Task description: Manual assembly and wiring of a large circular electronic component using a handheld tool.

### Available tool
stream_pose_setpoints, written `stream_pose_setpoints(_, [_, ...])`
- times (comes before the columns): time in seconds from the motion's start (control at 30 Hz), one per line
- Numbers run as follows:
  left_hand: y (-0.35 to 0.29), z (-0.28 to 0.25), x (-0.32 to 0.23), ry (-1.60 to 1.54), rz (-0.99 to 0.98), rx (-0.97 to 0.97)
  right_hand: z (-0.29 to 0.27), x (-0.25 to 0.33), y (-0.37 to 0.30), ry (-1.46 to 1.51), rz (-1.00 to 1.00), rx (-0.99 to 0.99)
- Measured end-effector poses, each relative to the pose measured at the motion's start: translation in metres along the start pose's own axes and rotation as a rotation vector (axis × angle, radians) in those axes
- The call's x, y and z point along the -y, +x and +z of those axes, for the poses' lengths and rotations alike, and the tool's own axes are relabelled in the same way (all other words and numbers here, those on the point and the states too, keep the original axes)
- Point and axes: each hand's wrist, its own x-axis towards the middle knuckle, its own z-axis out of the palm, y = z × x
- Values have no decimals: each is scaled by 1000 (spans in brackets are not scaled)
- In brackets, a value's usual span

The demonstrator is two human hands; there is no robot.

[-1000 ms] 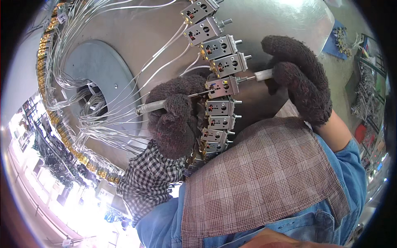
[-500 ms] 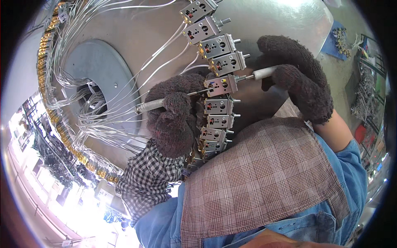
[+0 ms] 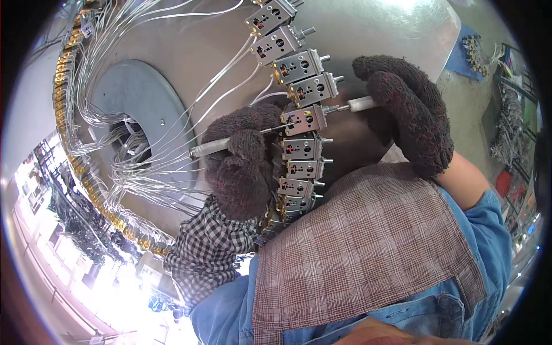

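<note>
My left hand (image 3: 238,167), in a dark knitted glove, is closed around a thin screwdriver (image 3: 209,148) with a pale handle. The blade reaches right to the face of a small silver metal box (image 3: 301,121), which looks like a thermostat with a short shaft. On the other side, my right hand (image 3: 411,115), gloved alike, grips the end of a white-handled driver (image 3: 362,103). Its metal tip meets the shaft of that same box. The glove hides part of the white handle. Similar metal boxes (image 3: 313,89) stand in a row above and below.
Thin white wires (image 3: 155,178) run in bundles left of the boxes, some into an opening in a round grey disc (image 3: 172,103). A curved row of brass-coloured parts (image 3: 60,86) follows the left rim of the metal table (image 3: 374,29). A blue sheet (image 3: 463,57) holds small parts.
My right hand's fingers have shifted and turned about the white handle, now lying closer together. My left hand and its screwdriver stay at the same box. The view has shifted slightly.
</note>
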Motion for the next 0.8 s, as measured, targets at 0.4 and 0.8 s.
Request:
stream_pose_setpoints(0.4, [9,14,-3,77,26,134,0,14,-4,349,227,-23])
stream_pose_setpoints(0.8, [35,13,-10,298,219,112,21,-8,27,994,187,142])
